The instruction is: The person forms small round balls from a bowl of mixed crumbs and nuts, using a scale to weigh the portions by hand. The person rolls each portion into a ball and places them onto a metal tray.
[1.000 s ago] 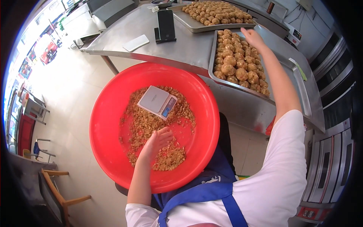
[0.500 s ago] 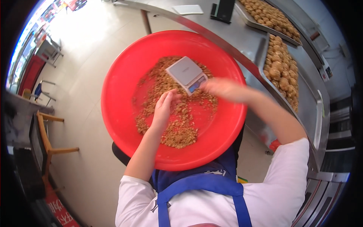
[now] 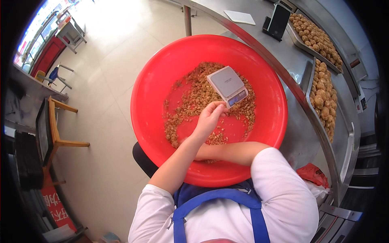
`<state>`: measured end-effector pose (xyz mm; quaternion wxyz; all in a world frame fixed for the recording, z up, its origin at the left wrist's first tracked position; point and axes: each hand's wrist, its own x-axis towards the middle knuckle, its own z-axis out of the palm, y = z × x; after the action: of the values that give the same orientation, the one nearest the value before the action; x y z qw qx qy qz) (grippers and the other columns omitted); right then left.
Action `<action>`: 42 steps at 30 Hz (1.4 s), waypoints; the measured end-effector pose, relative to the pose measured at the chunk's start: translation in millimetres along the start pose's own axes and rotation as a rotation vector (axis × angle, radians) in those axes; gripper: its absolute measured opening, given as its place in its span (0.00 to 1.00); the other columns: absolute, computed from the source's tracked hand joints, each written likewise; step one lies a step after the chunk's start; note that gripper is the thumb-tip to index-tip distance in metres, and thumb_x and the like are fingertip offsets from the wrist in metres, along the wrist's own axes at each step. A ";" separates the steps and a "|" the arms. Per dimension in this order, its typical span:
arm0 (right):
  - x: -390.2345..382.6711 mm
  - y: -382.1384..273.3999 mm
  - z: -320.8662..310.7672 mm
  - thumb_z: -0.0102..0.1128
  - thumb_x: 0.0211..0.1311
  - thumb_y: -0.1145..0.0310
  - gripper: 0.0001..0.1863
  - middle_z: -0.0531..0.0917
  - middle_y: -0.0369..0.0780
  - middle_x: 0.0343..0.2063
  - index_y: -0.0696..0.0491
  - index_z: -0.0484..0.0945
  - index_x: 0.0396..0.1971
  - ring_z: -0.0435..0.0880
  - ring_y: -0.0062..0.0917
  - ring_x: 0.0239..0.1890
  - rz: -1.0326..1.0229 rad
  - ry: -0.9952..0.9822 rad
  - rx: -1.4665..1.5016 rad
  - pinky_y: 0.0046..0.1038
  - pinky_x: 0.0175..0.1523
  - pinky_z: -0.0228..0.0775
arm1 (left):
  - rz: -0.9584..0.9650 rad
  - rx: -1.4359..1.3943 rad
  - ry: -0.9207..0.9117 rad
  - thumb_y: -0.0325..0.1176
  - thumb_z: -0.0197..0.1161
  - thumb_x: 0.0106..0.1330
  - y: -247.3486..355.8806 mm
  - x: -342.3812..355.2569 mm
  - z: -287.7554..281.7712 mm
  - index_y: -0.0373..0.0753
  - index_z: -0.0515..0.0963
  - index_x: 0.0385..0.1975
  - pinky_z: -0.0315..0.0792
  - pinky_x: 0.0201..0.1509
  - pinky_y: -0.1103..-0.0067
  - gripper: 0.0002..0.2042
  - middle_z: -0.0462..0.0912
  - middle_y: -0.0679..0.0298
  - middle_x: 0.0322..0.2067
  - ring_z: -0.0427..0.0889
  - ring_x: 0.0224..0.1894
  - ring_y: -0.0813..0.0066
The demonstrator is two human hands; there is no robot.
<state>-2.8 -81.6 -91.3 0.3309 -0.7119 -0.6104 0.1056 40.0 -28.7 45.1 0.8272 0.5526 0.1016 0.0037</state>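
Observation:
A wide red basin [image 3: 148, 105] holds a crumbly brown nut mixture [image 3: 198, 87]. On the mixture, tilted, rests a small grey-white kitchen scale [image 3: 227, 83] with a display. My left hand [image 3: 210, 115] is over the middle of the basin, thumb and fingers pinched together at the scale's near corner. Whether they grip the scale or a bit of mixture is not clear. My right hand [image 3: 202, 151] reaches low across the near part of the basin, by the mixture there. Its fingers are hidden behind my left forearm.
To the right stands a metal counter [image 3: 289, 60] with a near tray [image 3: 310, 81] and a farther tray of round brown balls [image 3: 314, 34]. A black stand [image 3: 277, 22] and a white flat item [image 3: 240, 17] lie on it. A wooden-framed chair [image 3: 54, 133] is at left.
My right hand has moved from beside the scale toward the basin's near side, passing behind my left forearm. My left hand has come up to the scale's corner, fingers closing. The view has shifted.

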 end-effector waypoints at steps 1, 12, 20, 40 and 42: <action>-7.9 -5.3 -30.1 0.50 0.63 0.61 0.17 0.79 0.48 0.43 0.55 0.75 0.46 0.78 0.43 0.43 0.024 -0.369 0.159 0.38 0.49 0.69 | 0.000 -0.039 -0.012 0.35 0.52 0.70 0.1 0.1 1.9 0.35 0.73 0.47 0.70 0.42 0.83 0.13 0.80 0.65 0.36 0.75 0.36 0.83; -52.2 -27.3 -80.1 0.43 0.62 0.51 0.25 0.83 0.50 0.27 0.56 0.82 0.25 0.83 0.43 0.32 0.426 -0.771 -0.202 0.44 0.41 0.73 | -0.190 0.055 -0.074 0.39 0.49 0.71 4.0 -8.3 -2.9 0.40 0.73 0.51 0.68 0.44 0.84 0.15 0.80 0.68 0.40 0.75 0.39 0.84; -6.1 -15.7 -122.5 0.41 0.66 0.58 0.23 0.80 0.43 0.14 0.57 0.79 0.21 0.79 0.29 0.15 0.959 -0.613 0.838 0.28 0.22 0.72 | -0.159 -0.093 0.406 0.46 0.50 0.69 -8.6 -33.5 -33.5 0.43 0.68 0.58 0.60 0.61 0.64 0.22 0.72 0.62 0.56 0.69 0.57 0.68; 18.3 1.8 -145.5 0.55 0.60 0.65 0.10 0.82 0.42 0.37 0.53 0.80 0.35 0.78 0.33 0.45 0.620 0.445 0.437 0.35 0.50 0.67 | -0.537 -0.370 0.399 0.64 0.36 0.67 -13.7 -33.0 -31.5 0.45 0.70 0.47 0.73 0.48 0.63 0.29 0.77 0.63 0.43 0.76 0.45 0.71; 20.0 5.4 -145.8 0.56 0.59 0.64 0.09 0.82 0.41 0.34 0.53 0.81 0.32 0.80 0.33 0.42 0.718 0.397 0.448 0.34 0.47 0.70 | -0.556 -0.506 0.326 0.67 0.34 0.66 -21.1 -28.9 -43.2 0.45 0.70 0.49 0.72 0.50 0.62 0.32 0.77 0.63 0.43 0.76 0.47 0.70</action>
<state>87.0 -112.9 21.1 0.5292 -0.7956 -0.2126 0.2044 2.0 -0.9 14.7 0.8795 0.2752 0.3729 -0.1078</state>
